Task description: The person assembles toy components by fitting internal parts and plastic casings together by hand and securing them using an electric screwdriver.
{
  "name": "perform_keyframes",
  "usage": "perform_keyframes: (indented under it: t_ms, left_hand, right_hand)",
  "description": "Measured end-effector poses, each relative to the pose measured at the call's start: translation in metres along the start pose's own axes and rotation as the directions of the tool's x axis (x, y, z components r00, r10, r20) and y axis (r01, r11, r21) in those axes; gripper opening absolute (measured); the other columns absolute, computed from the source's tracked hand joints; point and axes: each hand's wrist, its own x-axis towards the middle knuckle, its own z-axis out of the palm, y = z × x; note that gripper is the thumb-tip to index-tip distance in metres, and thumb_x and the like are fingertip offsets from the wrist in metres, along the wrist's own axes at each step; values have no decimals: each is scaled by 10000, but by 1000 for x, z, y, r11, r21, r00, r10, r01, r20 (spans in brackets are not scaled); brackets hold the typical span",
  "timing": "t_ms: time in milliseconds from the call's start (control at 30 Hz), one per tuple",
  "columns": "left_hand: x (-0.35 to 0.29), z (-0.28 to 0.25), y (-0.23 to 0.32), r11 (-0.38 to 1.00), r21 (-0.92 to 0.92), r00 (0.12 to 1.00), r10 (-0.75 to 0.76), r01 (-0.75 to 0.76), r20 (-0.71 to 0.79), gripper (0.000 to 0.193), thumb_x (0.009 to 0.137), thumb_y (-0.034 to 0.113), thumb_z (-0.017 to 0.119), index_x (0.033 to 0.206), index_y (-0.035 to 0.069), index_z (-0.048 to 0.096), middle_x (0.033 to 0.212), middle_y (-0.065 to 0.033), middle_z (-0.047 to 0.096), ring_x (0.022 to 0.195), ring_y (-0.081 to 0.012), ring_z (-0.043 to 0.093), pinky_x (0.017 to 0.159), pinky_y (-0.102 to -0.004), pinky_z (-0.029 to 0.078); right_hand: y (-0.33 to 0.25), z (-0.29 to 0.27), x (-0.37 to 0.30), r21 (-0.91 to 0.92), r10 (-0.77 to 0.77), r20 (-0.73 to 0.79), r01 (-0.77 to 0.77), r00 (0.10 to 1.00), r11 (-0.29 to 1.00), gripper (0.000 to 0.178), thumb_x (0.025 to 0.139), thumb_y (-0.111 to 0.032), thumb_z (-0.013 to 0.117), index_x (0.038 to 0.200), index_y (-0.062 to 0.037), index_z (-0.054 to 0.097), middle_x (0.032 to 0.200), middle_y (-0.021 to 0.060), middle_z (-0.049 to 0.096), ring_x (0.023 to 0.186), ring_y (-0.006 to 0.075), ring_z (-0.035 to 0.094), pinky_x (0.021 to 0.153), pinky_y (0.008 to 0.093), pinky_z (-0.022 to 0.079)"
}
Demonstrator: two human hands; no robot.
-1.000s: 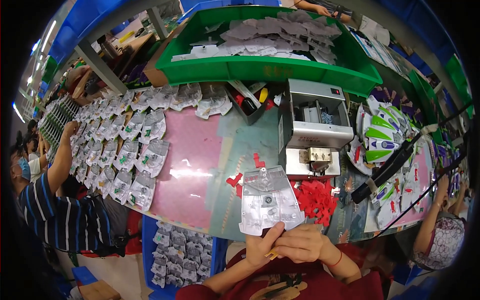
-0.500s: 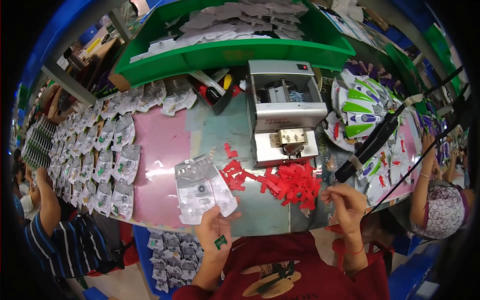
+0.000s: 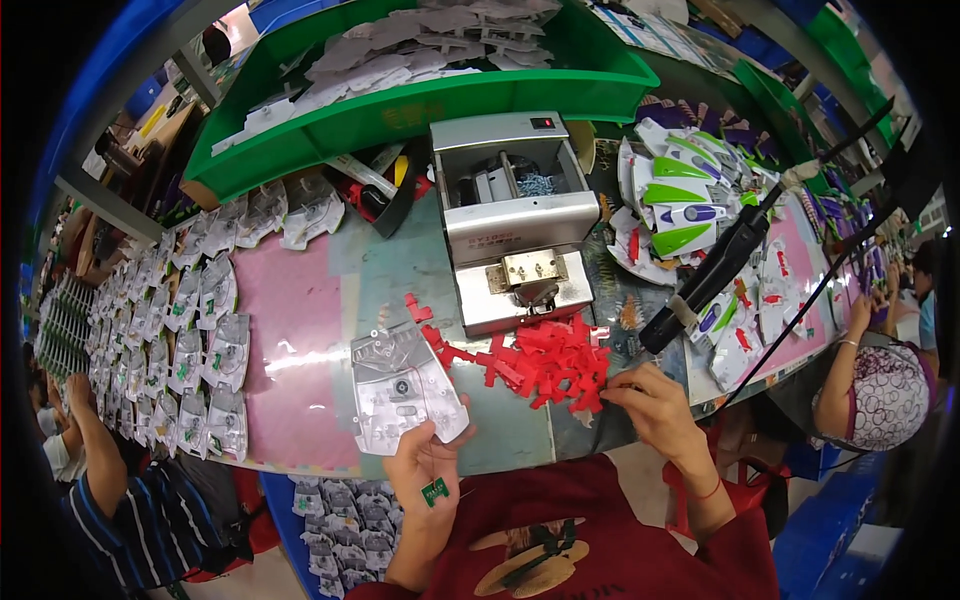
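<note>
My left hand point(image 3: 425, 470) grips the lower edge of a pale, translucent plastic shell point(image 3: 402, 395) with round holes and small posts. A small green circuit board point(image 3: 435, 491) rests against the palm of that hand. My right hand point(image 3: 650, 405) is at the right edge of a pile of small red plastic pieces point(image 3: 560, 365), fingertips pinched together. Whatever is between those fingertips is too small to make out. More red pieces point(image 3: 440, 345) trail left from the pile toward the shell.
Beyond the pile stands a silver screw-feeding machine point(image 3: 520, 220). A green bin point(image 3: 420, 115) of pale shells lies behind it. Rows of shells point(image 3: 210, 360) fill the left side. White-and-green housings point(image 3: 680, 200) and a black power screwdriver point(image 3: 715, 275) are at right. Other people sit on both sides.
My right hand has moved left and down to the edge of the red pile, its fingers closing together. The view has shifted, while my left hand still holds the shell.
</note>
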Motion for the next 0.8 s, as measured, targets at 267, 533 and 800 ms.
perform_keyframes:
  t_ms: [267,533,800]
  left_hand:
    - [-1,1,-7,999,11,999,-44,44,-4,455,742,46,488,1189,33,404,1075,-128,550,937,-286,580,658,-373,542]
    - [-2,3,-10,993,-5,992,-118,118,45,442,748,53,490,1183,42,413,1056,-114,561,935,-295,579,680,-389,531]
    - [-2,-3,-15,998,51,999,-24,23,21,471,759,33,477,1216,30,365,1098,-132,527,995,-297,547,750,-404,507]
  right_hand:
    - [9,7,0,54,-78,41,76,996,996,237,613,52,575,833,-34,594,813,65,541,739,226,544,606,318,470]
    - [8,28,-8,70,-266,139,259,954,963,186,620,6,603,798,-48,588,765,36,531,686,198,537,541,303,452]
    - [-19,32,2,59,-212,70,208,975,976,183,620,2,613,797,-44,596,742,44,537,660,195,541,512,285,452]
